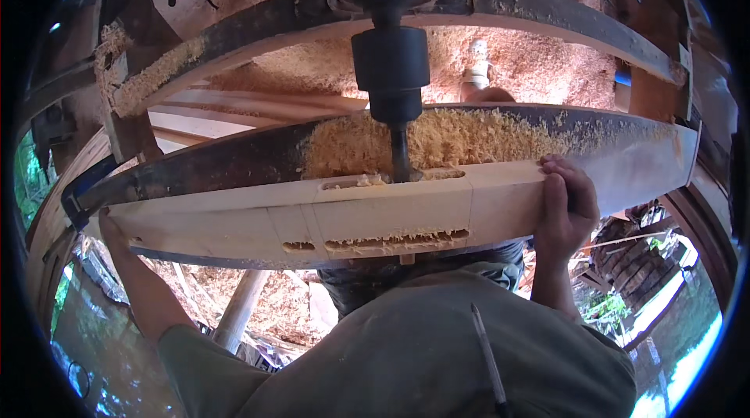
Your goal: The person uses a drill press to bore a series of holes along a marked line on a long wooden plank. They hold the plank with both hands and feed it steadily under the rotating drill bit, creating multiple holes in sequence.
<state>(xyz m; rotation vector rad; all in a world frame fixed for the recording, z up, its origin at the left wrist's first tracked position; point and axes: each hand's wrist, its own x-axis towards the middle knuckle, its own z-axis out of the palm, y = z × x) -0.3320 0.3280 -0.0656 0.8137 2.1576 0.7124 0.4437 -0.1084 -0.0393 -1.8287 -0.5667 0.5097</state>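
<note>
A long squared wooden beam lies across a dark machine table, pencil lines crossing its faces. My left hand grips its left end, the fingers mostly hidden behind the wood. My right hand is closed around the right part of the beam, fingertips over the top edge. Between my hands, a dark drill chuck holds a bit whose tip is down in a long slot in the top face. The near face has a long slot and a shorter one, with ragged wood fibres.
Wood shavings are heaped behind the beam. A curved timber rail spans the far side. A dark clamp-like metal piece sits at the table's left end. Sawdust covers the ground beyond, and sawn boards lie at the back left.
</note>
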